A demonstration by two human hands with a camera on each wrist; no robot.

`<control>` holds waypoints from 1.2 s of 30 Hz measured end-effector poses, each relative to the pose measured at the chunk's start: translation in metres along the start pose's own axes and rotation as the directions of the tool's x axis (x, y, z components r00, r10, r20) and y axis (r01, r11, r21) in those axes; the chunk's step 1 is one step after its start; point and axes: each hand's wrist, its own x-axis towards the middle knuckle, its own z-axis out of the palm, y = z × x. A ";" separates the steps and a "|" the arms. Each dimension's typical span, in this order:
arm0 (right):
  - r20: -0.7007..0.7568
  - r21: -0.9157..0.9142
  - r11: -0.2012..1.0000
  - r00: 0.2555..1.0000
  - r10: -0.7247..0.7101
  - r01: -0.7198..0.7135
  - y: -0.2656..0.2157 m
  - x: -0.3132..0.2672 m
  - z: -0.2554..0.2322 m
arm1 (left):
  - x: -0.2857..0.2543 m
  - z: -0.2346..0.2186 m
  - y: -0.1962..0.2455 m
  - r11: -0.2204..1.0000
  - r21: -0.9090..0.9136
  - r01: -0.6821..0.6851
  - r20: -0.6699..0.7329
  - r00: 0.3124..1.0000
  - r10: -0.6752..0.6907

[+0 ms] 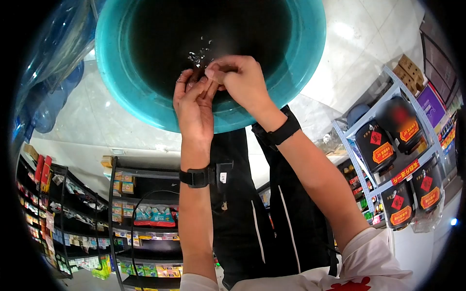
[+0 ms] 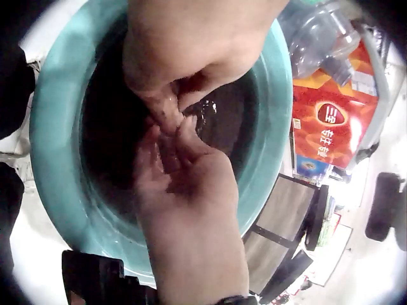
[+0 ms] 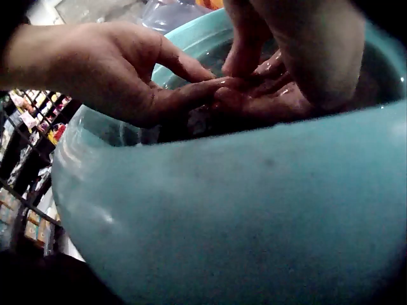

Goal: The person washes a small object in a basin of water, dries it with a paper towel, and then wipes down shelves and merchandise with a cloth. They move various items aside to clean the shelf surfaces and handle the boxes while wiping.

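Observation:
Both hands meet over the dark water (image 1: 160, 29) in a teal plastic basin (image 1: 308, 53), close inside its near rim. My left hand (image 1: 195, 109) is turned palm up with its fingers bent, as the left wrist view also shows. From above, my right hand (image 1: 245, 82) brings thumb and forefinger together at the left fingertips. Between the fingertips a small brown thing (image 1: 196, 73) shows, largely covered by the fingers; I cannot tell what it is. The fingers look wet. Bright glints break the water surface just beyond them.
The basin stands on pale floor tiles (image 1: 359, 43) in front of my knees. Large clear blue water bottles (image 1: 51, 104) are at the left. Behind on the left are stocked shelves (image 1: 145, 233); at the right a rack (image 1: 386, 186) holds black packages. A red box (image 2: 331, 117) lies beyond the basin.

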 end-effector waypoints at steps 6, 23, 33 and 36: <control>0.033 0.064 0.985 0.987 0.160 -0.162 0.003 0.004 -0.002 | 0.001 -0.004 -0.002 0.999 0.044 -0.004 -0.022 1.000 0.005; -0.027 0.084 0.987 0.990 0.137 -0.134 -0.005 -0.011 0.010 | -0.001 0.001 0.001 0.994 0.109 0.000 -0.144 0.989 0.016; -0.109 0.170 0.975 0.981 0.162 -0.142 -0.010 -0.007 0.010 | -0.007 0.005 -0.001 0.992 0.127 -0.007 -0.019 1.000 0.009; -0.077 0.195 0.977 0.992 0.104 -0.087 -0.006 -0.002 0.009 | -0.007 0.007 -0.001 0.997 0.072 0.009 -0.009 1.000 -0.008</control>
